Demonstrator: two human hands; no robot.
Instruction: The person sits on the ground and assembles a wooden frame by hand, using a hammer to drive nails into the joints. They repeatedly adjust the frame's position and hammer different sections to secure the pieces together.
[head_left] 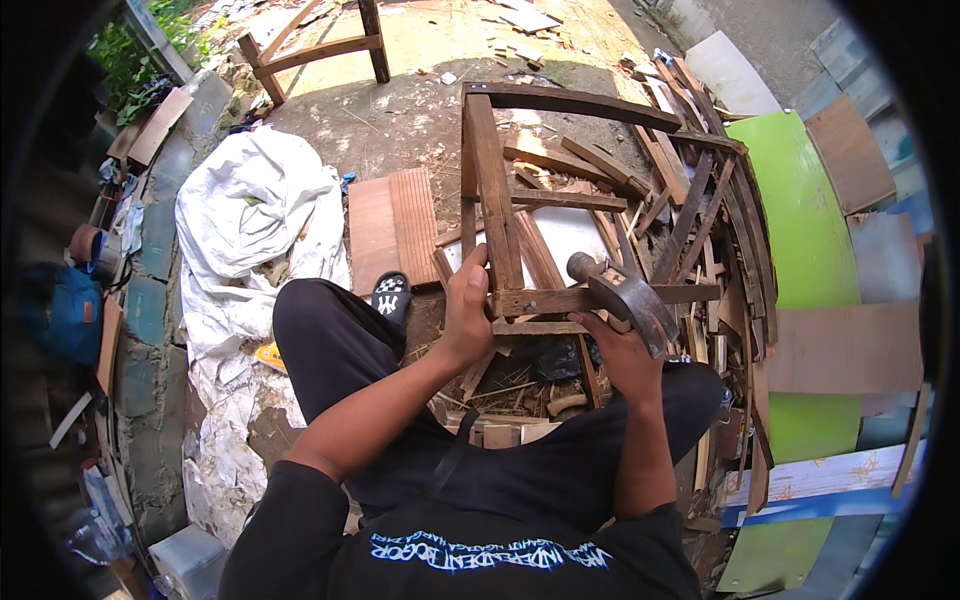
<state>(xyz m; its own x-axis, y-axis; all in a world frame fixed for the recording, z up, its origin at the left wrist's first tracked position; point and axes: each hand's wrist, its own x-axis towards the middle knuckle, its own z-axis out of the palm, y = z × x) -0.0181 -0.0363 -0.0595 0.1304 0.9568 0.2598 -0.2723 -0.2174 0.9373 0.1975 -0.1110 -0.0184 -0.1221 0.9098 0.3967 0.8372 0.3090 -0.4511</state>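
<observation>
Work with a wooden frame, seen from above; the person sits with both knees bent and spread. The frame (495,180), of dark wood, stands in front of the person, its near rail between the two hands and its far rail running to the right. The left hand (468,315) is closed on the near left corner of the frame, with the thumb raised along the post; its other fingers are mostly hidden. The right hand (628,360) is curled around the hammer (635,305), a fingertip against the near rail. The hammer's head lies over this rail, the round face to the left and the claw bending to the right and near; the hand hides most of the handle.

Wood scraps (690,215) lie heaped beyond and to the right of the frame, partly seen through it. Farther right is a green sheet (800,230), with a brown panel (845,345) across it. To the left of the frame, a brown board (385,225) lies on the ground just beyond the left foot, which wears a dark sandal (391,297). A white cloth (255,210) lies crumpled farther left, beside a block wall (145,310). A second frame (320,52) stands at the far left, well apart from the hands.
</observation>
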